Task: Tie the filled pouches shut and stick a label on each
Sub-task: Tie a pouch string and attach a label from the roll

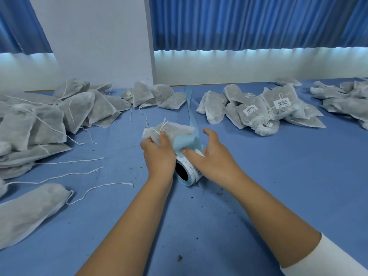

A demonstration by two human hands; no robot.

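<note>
Fingers of the left hand (157, 150) curl round a filled white pouch (171, 129), holding it just behind the label roll (188, 173), beside the roll's loose blue flap. The pouch's neck is gathered and its drawstring ends stick up above the hand. The label roll lies on its side on the blue table (278, 186), dark core facing the camera, between the two wrists. The right hand (211, 158) reaches over the roll from its right with fingers spread and relaxed, the forefinger laid straight on the blue flap and the thumb lifted clear; it grasps nothing. A blue backing strip (189, 104) runs from the roll toward the far edge of the table. Behind the roll to the right sits a heap of labelled pouches (256, 110), barcode stickers showing on several. Farther right lies another heap (342, 96), where I cannot make out any labels. Left of the roll spreads a large pile of unlabelled pouches (39, 120), loose white strings trailing toward the roll, and a smaller cluster (155, 95) stands behind the roll by the white pillar (95, 40). Nearer than the roll, at the left, lies one big pouch (25, 214) with its string looping out. Dark crumbs (180, 257) dot the cloth in front of the roll. Blue curtains (249, 22) hang beyond the table.
</note>
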